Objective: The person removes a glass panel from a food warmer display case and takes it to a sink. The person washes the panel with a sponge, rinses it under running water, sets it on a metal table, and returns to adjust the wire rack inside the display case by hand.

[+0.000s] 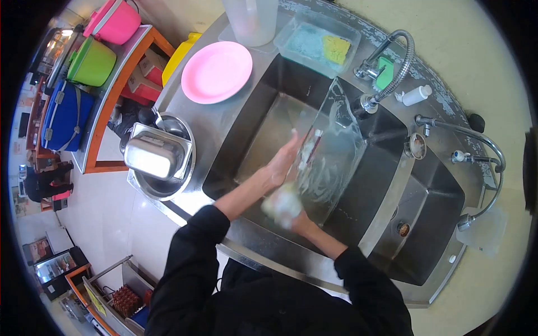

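My left hand (284,161) grips the left edge of a clear, flat pane (336,162), tilted over the large sink basin (246,134). White suds streak the pane's surface, and a narrow dark-red and white strip shows near its left edge. Whether it is glass or plastic, I cannot tell. Close to the pane's lower left corner, my right hand (297,223) is closed around a pale, foamy sponge (282,206). Motion blurs the sponge and the fingers on it.
A pink plate (217,73) and a tub with a yellow sponge (336,49) stand behind the basin. Stacked metal pans (150,155) sit left. Flexible taps (404,56) arch over the right side, near a white bottle (417,96) and a smaller basin (428,218).
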Tool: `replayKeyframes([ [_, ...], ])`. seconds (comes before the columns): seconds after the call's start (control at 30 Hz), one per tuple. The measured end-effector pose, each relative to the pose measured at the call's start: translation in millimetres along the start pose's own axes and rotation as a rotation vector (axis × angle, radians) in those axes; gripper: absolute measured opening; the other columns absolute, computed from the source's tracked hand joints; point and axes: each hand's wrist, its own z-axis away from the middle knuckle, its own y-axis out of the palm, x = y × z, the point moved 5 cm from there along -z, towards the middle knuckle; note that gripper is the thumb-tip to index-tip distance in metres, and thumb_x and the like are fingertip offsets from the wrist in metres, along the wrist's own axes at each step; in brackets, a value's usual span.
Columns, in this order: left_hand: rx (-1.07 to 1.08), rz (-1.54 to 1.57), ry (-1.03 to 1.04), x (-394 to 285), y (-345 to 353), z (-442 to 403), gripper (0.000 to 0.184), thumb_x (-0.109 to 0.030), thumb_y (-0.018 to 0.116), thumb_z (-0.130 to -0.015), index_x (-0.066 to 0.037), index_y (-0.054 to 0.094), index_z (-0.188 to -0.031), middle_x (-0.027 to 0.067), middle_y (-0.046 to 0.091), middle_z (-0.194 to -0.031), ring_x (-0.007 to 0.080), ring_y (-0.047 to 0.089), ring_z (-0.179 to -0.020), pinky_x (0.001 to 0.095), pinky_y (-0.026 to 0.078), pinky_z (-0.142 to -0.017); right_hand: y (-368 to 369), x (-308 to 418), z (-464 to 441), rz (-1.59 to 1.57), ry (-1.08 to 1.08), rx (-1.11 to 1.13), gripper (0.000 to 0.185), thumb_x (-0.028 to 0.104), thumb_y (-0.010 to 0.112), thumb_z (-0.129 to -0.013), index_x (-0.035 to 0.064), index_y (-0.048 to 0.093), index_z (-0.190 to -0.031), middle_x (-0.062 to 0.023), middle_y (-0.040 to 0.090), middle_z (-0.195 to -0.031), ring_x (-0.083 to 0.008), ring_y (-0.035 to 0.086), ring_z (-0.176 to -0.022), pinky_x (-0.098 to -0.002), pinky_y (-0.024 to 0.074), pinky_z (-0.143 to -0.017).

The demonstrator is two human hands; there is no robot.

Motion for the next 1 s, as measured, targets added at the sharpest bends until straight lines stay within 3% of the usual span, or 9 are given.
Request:
replayKeyframes([
  [0.1,-0.036,-0.344,-0.088,13,-16,-11,0.055,-0.032,0.048,-0.084,-0.011,0.029,-0.131,0.0053,0.039,-0.126,0.0173,0.036,-0.114,0.0312,0.027,-0.095,-1,18,-1,0.132,-0.255,0.37,0.033,0.023,0.055,-0.077,0.0163,0.053,-0.11,-0.0139,0.055,-0.099,-0.0269,0.053,-0.093,-0.0362,0.0447,-0.078],
  [0.23,-0.068,-0.519,-0.209,11,-14,-15,0.055,-0.004,0.056,-0.075,-0.003,0.035,-0.125,0.0074,0.044,-0.121,0.0168,0.04,-0.109,0.0304,0.03,-0.093,-6,39,-30,0.599,-0.848,0.17,0.023,0.032,0.052,-0.077,0.0192,0.06,-0.095,-0.0025,0.059,-0.07,-0.0186,0.058,-0.06,-0.0332,0.047,-0.06],
  [0.37,-0.136,-0.595,-0.14,11,-9,-14,0.05,-0.002,0.055,-0.073,-0.003,0.039,-0.121,0.0059,0.046,-0.118,0.0163,0.043,-0.105,0.0295,0.034,-0.089,40,42,-21,0.559,-0.769,0.677,0.018,0.028,0.049,-0.077,0.0115,0.056,-0.082,-0.0068,0.058,-0.073,-0.0194,0.057,-0.069,-0.0321,0.0457,-0.06],
  [0.57,-0.141,-0.62,-0.135,9,-6,-11,0.045,-0.004,0.056,-0.074,-0.004,0.043,-0.117,0.0046,0.049,-0.11,0.0148,0.045,-0.097,0.0278,0.037,-0.082,19,65,-20,0.409,-0.735,0.252,0.02,0.026,0.054,-0.073,0.0092,0.056,-0.083,-0.0068,0.056,-0.075,-0.0206,0.057,-0.072,-0.0301,0.0457,-0.063],
  [0.67,-0.128,-0.578,-0.082,12,-6,-14,0.035,-0.015,0.057,-0.078,-0.006,0.047,-0.11,0.004,0.051,-0.104,0.0142,0.047,-0.091,0.0264,0.038,-0.077,15,59,-20,0.316,-0.915,0.336,0.019,0.024,0.061,-0.068,0.0131,0.056,-0.083,-0.0087,0.057,-0.084,-0.0247,0.057,-0.07,-0.0375,0.0468,-0.063],
  [0.77,-0.097,-0.368,-0.154,13,-1,-11,0.038,-0.034,0.054,-0.081,-0.008,0.048,-0.108,0.0045,0.051,-0.103,0.0132,0.047,-0.091,0.0267,0.039,-0.077,9,40,-26,0.446,-0.735,0.411,0.023,0.023,0.061,-0.071,0.0157,0.052,-0.09,-0.0091,0.057,-0.087,-0.0256,0.057,-0.071,-0.0392,0.0473,-0.067],
  [0.87,-0.004,-0.12,-0.198,13,5,-10,0.051,-0.047,0.049,-0.081,-0.009,0.043,-0.115,0.0068,0.049,-0.108,0.0132,0.046,-0.097,0.0285,0.038,-0.082,-30,43,-29,0.307,-0.686,-0.084,0.031,0.025,0.059,-0.075,0.016,0.047,-0.103,-0.0122,0.056,-0.09,-0.0266,0.057,-0.077,-0.0384,0.0476,-0.071],
  [0.93,-0.023,-0.167,-0.128,28,-8,-14,0.057,-0.051,0.047,-0.081,-0.009,0.039,-0.119,0.0064,0.047,-0.113,0.0132,0.046,-0.099,0.0286,0.038,-0.082,-73,31,-49,0.138,-0.278,-0.192,0.035,0.022,0.055,-0.078,0.008,0.043,-0.108,-0.015,0.053,-0.099,-0.026,0.054,-0.09,-0.0387,0.0449,-0.079],
  [1.0,-0.055,-0.212,-0.073,40,-22,-19,0.063,-0.054,0.046,-0.08,-0.009,0.036,-0.123,0.006,0.045,-0.118,0.0132,0.045,-0.102,0.0288,0.038,-0.083,-114,52,-100,0.332,-0.297,-0.733,0.029,0.019,0.049,-0.083,-0.004,0.049,-0.1,-0.0151,0.053,-0.1,-0.0263,0.052,-0.092,-0.0366,0.0413,-0.082],
])
